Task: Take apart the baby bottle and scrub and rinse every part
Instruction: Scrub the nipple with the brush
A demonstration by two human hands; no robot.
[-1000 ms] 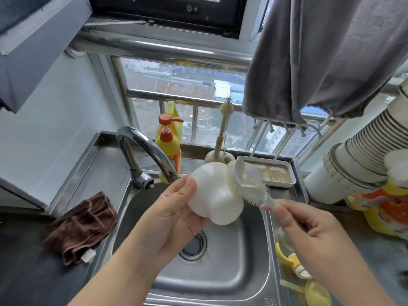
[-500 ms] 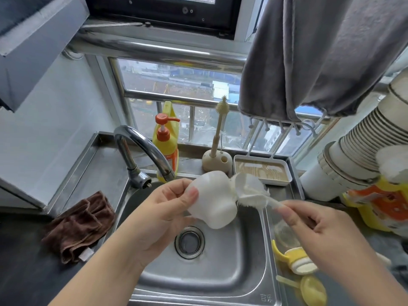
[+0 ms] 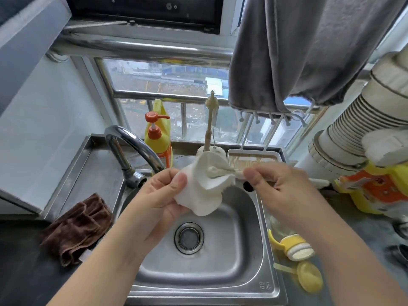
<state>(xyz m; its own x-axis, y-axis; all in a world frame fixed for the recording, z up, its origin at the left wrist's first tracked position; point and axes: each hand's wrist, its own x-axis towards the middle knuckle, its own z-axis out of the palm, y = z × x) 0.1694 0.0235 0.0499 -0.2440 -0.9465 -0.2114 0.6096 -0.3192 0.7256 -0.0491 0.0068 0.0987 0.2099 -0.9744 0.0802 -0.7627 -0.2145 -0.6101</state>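
Note:
My left hand (image 3: 159,195) grips a soft white bottle body (image 3: 203,195) above the steel sink (image 3: 238,261), its mouth turned toward the right. My right hand (image 3: 280,186) pinches the handle of a white bottle brush (image 3: 223,172) whose head is pushed into the bottle's mouth. To the right of the sink lie a yellow handled collar with the teat (image 3: 293,246) and a yellow cap (image 3: 309,279). A clear part beside them is partly hidden by my right forearm.
A curved chrome tap (image 3: 132,146) stands at the sink's back left. A yellow soap pump bottle (image 3: 157,135), a small upright brush in a stand (image 3: 210,120) and a white tray (image 3: 254,157) line the sill. A brown cloth (image 3: 77,226) lies left; a grey towel (image 3: 309,51) hangs above.
The brush head has gone from the outside of the bottle's rim into its mouth. Both hands moved closer together and the bottle turned a little.

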